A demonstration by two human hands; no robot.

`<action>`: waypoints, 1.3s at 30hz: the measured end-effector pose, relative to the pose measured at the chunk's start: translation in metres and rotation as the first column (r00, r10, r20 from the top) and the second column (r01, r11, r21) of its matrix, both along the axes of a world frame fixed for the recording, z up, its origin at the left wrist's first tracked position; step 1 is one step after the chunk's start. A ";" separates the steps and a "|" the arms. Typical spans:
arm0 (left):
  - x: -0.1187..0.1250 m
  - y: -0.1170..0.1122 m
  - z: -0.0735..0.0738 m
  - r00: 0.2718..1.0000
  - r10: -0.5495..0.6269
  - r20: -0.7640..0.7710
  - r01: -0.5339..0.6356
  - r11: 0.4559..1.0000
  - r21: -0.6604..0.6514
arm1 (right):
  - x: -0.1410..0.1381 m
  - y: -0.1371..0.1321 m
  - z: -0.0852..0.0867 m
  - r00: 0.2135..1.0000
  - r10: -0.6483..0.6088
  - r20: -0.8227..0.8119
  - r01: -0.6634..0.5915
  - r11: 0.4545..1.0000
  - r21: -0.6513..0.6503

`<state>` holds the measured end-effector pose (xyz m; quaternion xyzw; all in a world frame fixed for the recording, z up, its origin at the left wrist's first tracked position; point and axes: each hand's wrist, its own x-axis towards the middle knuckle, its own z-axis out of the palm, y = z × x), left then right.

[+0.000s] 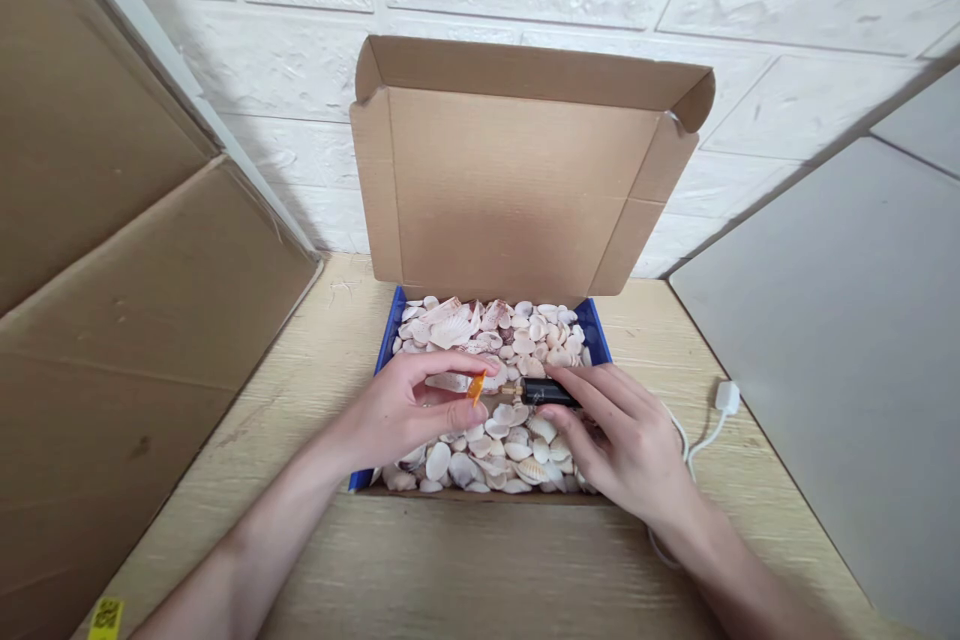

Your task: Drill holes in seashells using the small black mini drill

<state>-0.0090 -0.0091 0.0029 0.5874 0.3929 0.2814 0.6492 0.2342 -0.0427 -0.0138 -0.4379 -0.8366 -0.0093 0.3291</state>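
Observation:
My left hand [424, 405] pinches a small orange piece [476, 388], perhaps a shell, between thumb and fingers. In my right hand [619, 430] is a black mini electric drill [546, 392] with a brass-coloured chuck. Its tip points left at the orange piece; whether the two touch is too small to tell. Both hands are above an open blue cardboard box [388, 328] full of pale seashells [465, 468], some ribbed and some smooth. Fingers and palms hide part of the shells and the back end of the drill.
The box's brown lid [517, 185] stands up against a white brick-patterned wall [300, 50]. A white cable with a plug [726, 397] lies on the wooden table [450, 570] at right. Cardboard [150, 370] borders the left, a grey-white panel [840, 340] the right.

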 end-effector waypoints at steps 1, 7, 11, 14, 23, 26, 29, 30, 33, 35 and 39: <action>0.000 0.000 0.000 1.000 0.001 0.005 -0.001 1.000 -0.001 | 0.000 0.000 0.000 1.000 0.000 0.008 0.000 1.000 -0.013; 0.001 -0.001 0.002 1.000 0.011 -0.003 -0.011 1.000 0.019 | -0.002 0.001 0.000 1.000 0.000 0.031 0.001 0.999 -0.032; 0.000 -0.001 0.000 1.000 0.005 -0.024 -0.005 1.000 0.008 | -0.001 0.000 -0.001 0.999 -0.012 0.030 0.010 0.999 0.041; 0.000 0.000 -0.002 0.999 -0.012 -0.032 0.012 1.000 0.002 | 0.000 -0.001 0.000 1.000 -0.007 0.027 0.005 0.997 0.077; -0.001 -0.001 -0.001 1.000 -0.019 -0.024 0.019 0.999 -0.029 | 0.000 0.000 -0.001 1.000 -0.006 0.014 0.005 0.999 0.047; 0.000 -0.001 0.000 1.000 -0.002 -0.030 0.001 0.999 -0.042 | -0.001 0.000 -0.001 0.999 -0.007 0.032 0.008 0.999 -0.031; -0.001 -0.001 0.000 1.000 0.003 -0.030 -0.004 0.999 -0.040 | -0.002 -0.001 0.000 0.999 -0.006 0.045 0.009 0.998 -0.063; -0.001 -0.001 0.000 1.000 0.003 -0.028 -0.005 0.999 -0.039 | -0.002 -0.001 0.001 0.999 -0.009 0.046 0.012 0.998 -0.057; -0.001 -0.002 -0.001 1.000 -0.001 -0.024 0.000 0.999 -0.048 | -0.002 -0.001 0.001 0.999 -0.018 0.035 0.019 1.000 -0.013; -0.001 -0.001 -0.001 1.000 -0.004 -0.025 0.003 0.999 -0.054 | -0.001 -0.001 0.000 1.000 -0.019 0.018 0.019 1.000 0.020; 0.000 -0.001 0.002 0.999 -0.011 -0.036 0.009 0.999 -0.052 | -0.001 -0.001 -0.001 1.000 -0.010 0.005 0.010 0.999 0.039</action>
